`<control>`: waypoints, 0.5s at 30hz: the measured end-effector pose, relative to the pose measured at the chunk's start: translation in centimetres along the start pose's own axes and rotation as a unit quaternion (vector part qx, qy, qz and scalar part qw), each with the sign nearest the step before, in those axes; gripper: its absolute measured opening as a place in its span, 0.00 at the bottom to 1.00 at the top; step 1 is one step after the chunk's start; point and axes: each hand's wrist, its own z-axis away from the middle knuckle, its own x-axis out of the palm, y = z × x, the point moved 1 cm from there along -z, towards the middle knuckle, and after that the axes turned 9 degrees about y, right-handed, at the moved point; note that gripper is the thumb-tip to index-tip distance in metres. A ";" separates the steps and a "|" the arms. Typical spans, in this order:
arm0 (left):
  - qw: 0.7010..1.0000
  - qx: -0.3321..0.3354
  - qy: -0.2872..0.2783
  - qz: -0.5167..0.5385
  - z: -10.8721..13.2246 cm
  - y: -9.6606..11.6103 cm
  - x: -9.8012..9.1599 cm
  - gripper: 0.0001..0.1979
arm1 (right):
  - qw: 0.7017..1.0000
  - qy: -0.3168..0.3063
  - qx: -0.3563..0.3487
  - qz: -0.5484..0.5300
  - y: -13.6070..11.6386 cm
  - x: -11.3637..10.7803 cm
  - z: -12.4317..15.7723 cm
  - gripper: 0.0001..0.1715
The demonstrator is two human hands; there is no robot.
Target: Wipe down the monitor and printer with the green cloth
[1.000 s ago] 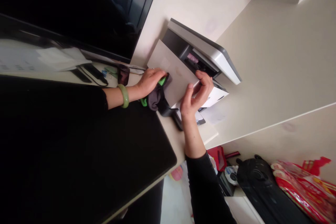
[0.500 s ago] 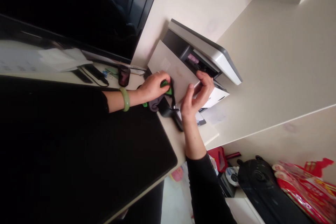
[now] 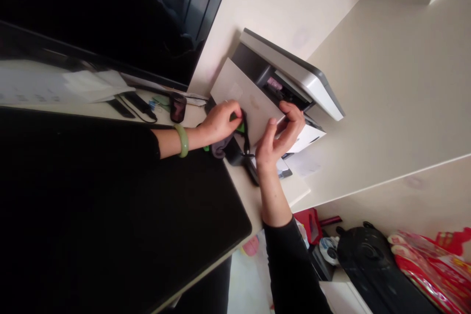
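Observation:
A white and dark grey printer [image 3: 239, 86] stands with its upper section raised, showing the dark inside and a pink-purple label [image 3: 274, 83]. My right hand [image 3: 279, 132] grips the edge of its pale side panel, thumb on the panel and fingers bent over the edge. My left hand [image 3: 222, 120], with a green bangle above the wrist, has its fingers curled in a pinch low against that panel. By these fingertips is a bright green item [image 3: 241, 128] with a black strap [image 3: 246, 137]; the fingers partly hide it. Beneath the left hand lies bunched dark grey cloth [image 3: 220, 147].
A large black desk mat [image 3: 147, 225] covers the desk's near part. Behind stands a dark monitor [image 3: 110, 14]. White papers [image 3: 93, 83], a black cable [image 3: 140, 103] and a small dark jar [image 3: 178, 107] lie along the back. Below right sit a black case [image 3: 368, 260] and red packages [image 3: 427, 270].
The whole view has shifted slightly, so everything sits a little further right. Less green shows beneath my left fingers. My right hand keeps its place on the printer.

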 end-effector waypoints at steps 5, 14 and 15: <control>0.999 0.012 -0.001 -0.031 -0.2 -0.1 0.0 0.09 | 1.000 -0.002 0.001 0.005 0.0 0.0 0.0 0.18; 0.999 0.012 0.003 -0.051 -0.9 -0.9 -0.2 0.08 | 1.000 -0.003 -0.004 -0.007 0.2 -0.2 -0.2 0.18; 0.999 0.002 0.011 -0.052 -1.1 -1.2 -0.3 0.08 | 1.000 -0.004 -0.003 -0.005 0.2 -0.2 -0.2 0.18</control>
